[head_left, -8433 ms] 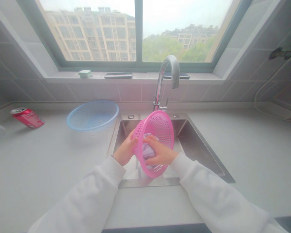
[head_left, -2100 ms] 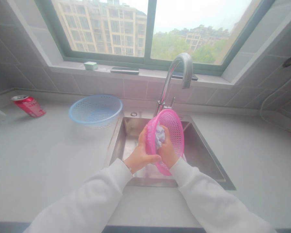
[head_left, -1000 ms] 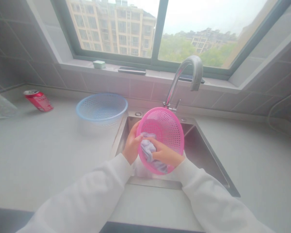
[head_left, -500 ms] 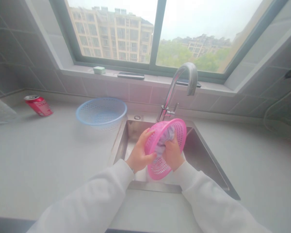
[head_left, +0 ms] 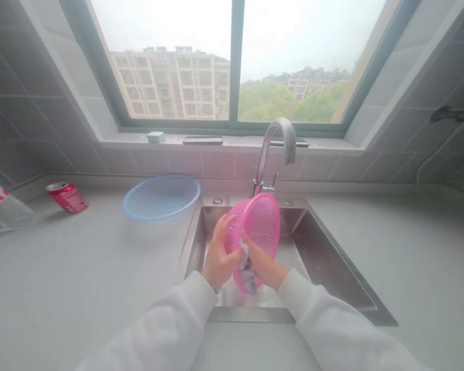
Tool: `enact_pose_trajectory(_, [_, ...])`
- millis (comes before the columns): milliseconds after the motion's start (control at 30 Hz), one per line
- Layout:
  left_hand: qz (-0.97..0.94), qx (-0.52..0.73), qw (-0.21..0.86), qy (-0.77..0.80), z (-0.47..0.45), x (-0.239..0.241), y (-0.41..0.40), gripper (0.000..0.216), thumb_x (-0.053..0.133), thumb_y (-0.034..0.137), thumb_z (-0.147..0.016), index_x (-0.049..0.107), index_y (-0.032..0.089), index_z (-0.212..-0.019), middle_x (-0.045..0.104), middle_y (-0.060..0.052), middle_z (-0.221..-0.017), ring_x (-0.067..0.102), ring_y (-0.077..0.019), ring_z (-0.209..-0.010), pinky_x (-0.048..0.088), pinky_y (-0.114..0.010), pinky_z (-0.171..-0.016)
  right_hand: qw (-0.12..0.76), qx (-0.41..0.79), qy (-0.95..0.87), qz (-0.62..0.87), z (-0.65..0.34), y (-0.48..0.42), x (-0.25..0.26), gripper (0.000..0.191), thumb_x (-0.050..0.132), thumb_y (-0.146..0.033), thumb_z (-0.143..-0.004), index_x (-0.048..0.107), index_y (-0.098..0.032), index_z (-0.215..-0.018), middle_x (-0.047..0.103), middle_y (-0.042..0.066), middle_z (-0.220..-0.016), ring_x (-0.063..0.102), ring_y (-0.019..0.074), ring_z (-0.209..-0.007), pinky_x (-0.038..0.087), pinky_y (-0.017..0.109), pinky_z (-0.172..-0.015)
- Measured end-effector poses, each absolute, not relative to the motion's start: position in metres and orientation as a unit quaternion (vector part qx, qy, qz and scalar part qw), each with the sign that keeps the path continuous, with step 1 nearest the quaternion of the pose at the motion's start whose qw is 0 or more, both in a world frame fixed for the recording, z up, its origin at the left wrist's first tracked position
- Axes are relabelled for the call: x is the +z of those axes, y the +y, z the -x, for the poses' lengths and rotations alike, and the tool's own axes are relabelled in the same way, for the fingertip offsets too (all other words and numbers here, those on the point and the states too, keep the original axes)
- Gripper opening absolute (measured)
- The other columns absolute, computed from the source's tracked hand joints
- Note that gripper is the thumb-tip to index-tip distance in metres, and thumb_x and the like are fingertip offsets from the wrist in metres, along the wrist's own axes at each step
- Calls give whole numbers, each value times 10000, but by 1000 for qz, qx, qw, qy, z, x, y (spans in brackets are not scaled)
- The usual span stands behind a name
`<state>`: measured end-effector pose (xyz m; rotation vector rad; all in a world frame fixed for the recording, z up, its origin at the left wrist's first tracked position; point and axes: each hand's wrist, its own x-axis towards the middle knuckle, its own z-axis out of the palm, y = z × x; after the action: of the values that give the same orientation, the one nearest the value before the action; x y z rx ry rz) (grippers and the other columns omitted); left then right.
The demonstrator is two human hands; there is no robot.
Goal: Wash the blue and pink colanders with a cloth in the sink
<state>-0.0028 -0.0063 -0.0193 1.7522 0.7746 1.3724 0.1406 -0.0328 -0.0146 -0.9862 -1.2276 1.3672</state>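
Over the steel sink [head_left: 332,268] I hold a pink perforated basket [head_left: 261,226], tilted on its side with its mouth toward me. My left hand [head_left: 219,256] grips its left rim, thumb over the edge. My right hand [head_left: 263,265] is inside the basket, fingers closed on a pale lilac cloth [head_left: 246,270] pressed against the lower wall. Both arms wear white sleeves.
A blue perforated basket [head_left: 161,198] stands on the white counter left of the sink. A red can [head_left: 67,197] lies on its side at far left, beside a plastic bag [head_left: 2,211]. The curved tap [head_left: 272,149] rises behind the sink. A small green box [head_left: 155,136] and dark flat items sit on the sill.
The pink basket has turned more upright, and my right hand with the cloth has slid from the upper part down to the lower rim. The view has tilted up.
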Motion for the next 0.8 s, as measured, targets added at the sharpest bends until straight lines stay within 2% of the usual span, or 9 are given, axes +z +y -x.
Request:
enact_pose_trajectory(100, [-735,513,344,278,-2,-17,-13,771,729,382,-786,500,319,-1520,322,-98,-1706,247,-396,-1606,203,-591,-1305,556,606,-433,368,-138,-39,-2,519,681,-605,-905,638,-328,-1341,760,53,-1145,720,263,-1083,588,425,-972])
enact_pose_trajectory(200, [-718,536,351,271,-3,-18,-15,772,729,386,-780,503,315,-1515,314,-103,-1704,258,-404,-1598,202,-588,-1304,565,613,-412,369,-140,-41,7,553,782,-416,-812,625,-316,-1333,760,18,-1049,725,219,-921,591,352,-853])
enact_pose_trajectory(300, [-646,586,392,293,1,-19,-9,702,706,405,-813,513,300,-1480,419,-105,-1642,332,-387,-1561,206,-587,-1302,418,567,-542,458,-149,-37,9,441,743,-259,-763,707,-267,-1203,739,6,-943,684,199,-837,554,334,-802])
enact_pose_trajectory(400, [-586,599,444,316,5,-18,0,635,704,404,-823,549,266,-1423,559,-110,-1520,481,-371,-1453,295,-582,-1266,229,465,-676,523,-159,-29,5,368,699,-111,-666,776,-235,-1004,728,28,-978,656,221,-903,521,356,-851])
enact_pose_trajectory(500, [-578,589,462,325,5,-16,4,621,742,389,-788,599,247,-1376,597,-105,-1487,511,-374,-1425,312,-572,-1257,176,452,-706,516,-165,-26,1,375,690,-82,-611,781,-217,-949,722,41,-1004,644,232,-932,511,358,-856])
enact_pose_trajectory(567, [-588,578,467,320,1,-17,2,639,764,403,-772,613,252,-1374,575,-105,-1522,470,-387,-1466,278,-579,-1273,249,517,-657,489,-166,-27,1,386,725,-166,-648,752,-224,-1029,717,29,-954,649,222,-878,521,350,-812])
enact_pose_trajectory(633, [-604,566,472,304,-4,-20,-2,677,782,426,-754,614,261,-1389,537,-108,-1564,414,-401,-1510,233,-590,-1290,393,574,-558,452,-166,-28,4,396,738,-339,-719,692,-255,-1103,714,27,-958,662,225,-856,539,361,-791])
enact_pose_trajectory(700, [-621,555,478,280,-9,-24,-5,713,788,437,-747,606,271,-1415,487,-107,-1609,358,-405,-1547,198,-591,-1303,515,589,-460,419,-166,-30,9,397,665,-546,-788,643,-288,-1089,715,42,-993,675,246,-874,559,387,-786])
enact_pose_trajectory(800, [-624,553,488,259,-11,-26,-8,728,790,449,-753,594,269,-1431,454,-113,-1633,341,-401,-1559,198,-585,-1304,546,594,-423,412,-164,-32,14,444,615,-659,-797,622,-301,-1060,714,46,-968,672,253,-845,561,384,-746])
